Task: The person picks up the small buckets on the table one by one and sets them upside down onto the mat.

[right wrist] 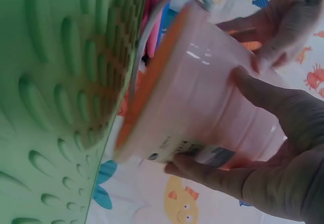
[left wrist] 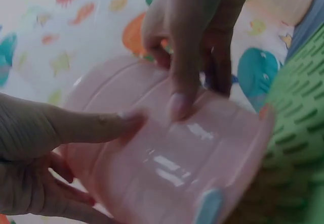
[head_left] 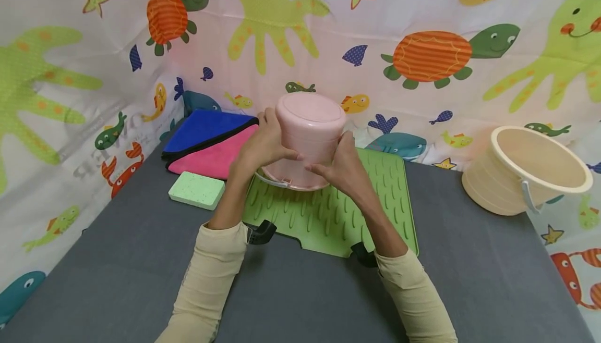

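Observation:
A small pink bucket (head_left: 312, 124) is held upside down over the green ribbed mat (head_left: 328, 223), its base up and its rim down. On its left side my left hand (head_left: 263, 145) grips the wall, thumb across the near face. From the other side my right hand (head_left: 347, 168) grips it too, its thumb pointing toward the left one. The grey handle (right wrist: 152, 37) hangs by the rim in the right wrist view. That view also shows a printed label (right wrist: 187, 148) on the wall beside the right fingers. Below the rim, a gap to the mat shows.
Left of the mat lie a blue cloth (head_left: 206, 129) and a pink cloth (head_left: 211, 152), both with black edging. A pale green sponge (head_left: 197, 190) sits in front of them. At the right stands a larger cream bucket (head_left: 497, 176) on the grey table (head_left: 291, 301). A sea-animal curtain hangs behind.

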Action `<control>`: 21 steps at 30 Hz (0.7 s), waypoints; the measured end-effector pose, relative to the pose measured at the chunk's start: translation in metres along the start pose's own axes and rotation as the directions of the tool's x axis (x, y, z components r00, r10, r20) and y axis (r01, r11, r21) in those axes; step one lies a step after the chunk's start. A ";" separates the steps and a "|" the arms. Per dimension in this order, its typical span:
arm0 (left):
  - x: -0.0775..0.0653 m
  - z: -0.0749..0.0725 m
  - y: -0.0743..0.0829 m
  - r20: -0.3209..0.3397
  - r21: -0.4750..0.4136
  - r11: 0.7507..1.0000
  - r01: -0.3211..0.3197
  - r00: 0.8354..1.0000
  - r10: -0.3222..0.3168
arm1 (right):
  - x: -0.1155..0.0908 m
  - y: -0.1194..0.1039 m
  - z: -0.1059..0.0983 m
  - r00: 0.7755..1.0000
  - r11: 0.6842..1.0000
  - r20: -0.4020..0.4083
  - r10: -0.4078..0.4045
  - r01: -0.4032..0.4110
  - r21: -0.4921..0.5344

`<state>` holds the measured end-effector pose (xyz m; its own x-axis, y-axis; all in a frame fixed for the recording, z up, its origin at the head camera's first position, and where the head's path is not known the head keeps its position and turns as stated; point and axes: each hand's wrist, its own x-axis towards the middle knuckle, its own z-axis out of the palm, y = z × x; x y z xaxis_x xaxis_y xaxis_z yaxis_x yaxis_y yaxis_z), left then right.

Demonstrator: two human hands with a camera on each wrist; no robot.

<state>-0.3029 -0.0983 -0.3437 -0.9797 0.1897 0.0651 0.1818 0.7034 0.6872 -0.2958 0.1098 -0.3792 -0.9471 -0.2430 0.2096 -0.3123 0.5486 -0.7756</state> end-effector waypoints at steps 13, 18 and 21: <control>0.001 -0.019 -0.039 0.275 -0.180 0.982 -0.052 0.956 0.101 | -0.009 -0.010 0.007 0.984 0.965 0.155 0.084 -0.042 -0.257; -0.001 -0.022 -0.039 0.358 -0.122 0.991 -0.063 0.928 0.103 | -0.014 -0.010 -0.012 0.952 0.973 0.300 0.059 0.012 -0.231; -0.003 -0.022 -0.033 0.398 -0.021 1.000 0.006 0.917 0.003 | -0.012 -0.007 -0.022 0.938 0.957 0.340 0.063 0.039 -0.286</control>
<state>-0.3076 -0.1376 -0.3505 -0.8646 0.4486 -0.2266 0.1740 0.6901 0.7024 -0.2841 0.1261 -0.3633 -0.8833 -0.4655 -0.0547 -0.3573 0.7443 -0.5642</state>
